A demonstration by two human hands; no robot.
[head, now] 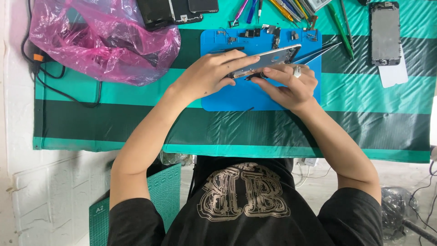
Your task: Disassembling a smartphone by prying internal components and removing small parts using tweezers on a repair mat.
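Observation:
A phone housing (273, 58) with its inside exposed is tilted on edge above a blue work mat (223, 98). My left hand (211, 73) grips its left end, fingers stretched along the frame. My right hand (289, 84), with a ring on one finger, pinches the lower edge of the housing near its middle. Metal tweezers (321, 51) stick out to the right from behind the housing; which hand holds them I cannot tell. Small phone parts (273, 34) lie along the mat's far edge.
A pink plastic bag (102, 38) lies at the far left beside black cables (59, 86). Dark phone screens (170, 11) and several hand tools (287, 9) lie along the far edge. A stripped phone panel (384, 32) rests at the right. A green cutting mat (157, 200) leans below the table.

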